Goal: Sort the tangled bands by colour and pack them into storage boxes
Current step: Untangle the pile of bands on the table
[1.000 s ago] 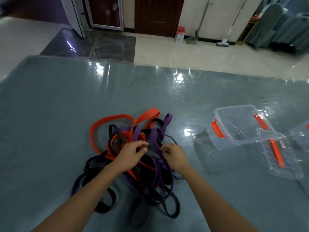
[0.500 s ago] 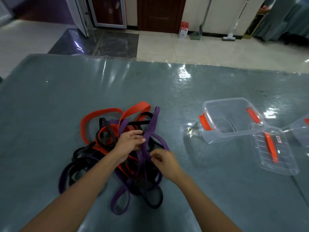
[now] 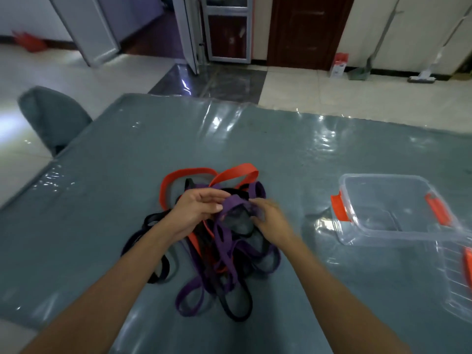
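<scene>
Both hands pinch purple band (image 3: 233,203) btwn them: left hand (image 3: 196,210), right hand (image 3: 268,215), prob. fingertips; box (image 3: 383,185) lies right, nearer right hand.

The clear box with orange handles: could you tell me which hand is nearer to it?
Right. The right hand is beside the box, across bare table; the left hand is farther, over the band pile.

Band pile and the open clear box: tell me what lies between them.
Only bare table, with glare, separates the band pile from the open clear box in the head view.
</scene>
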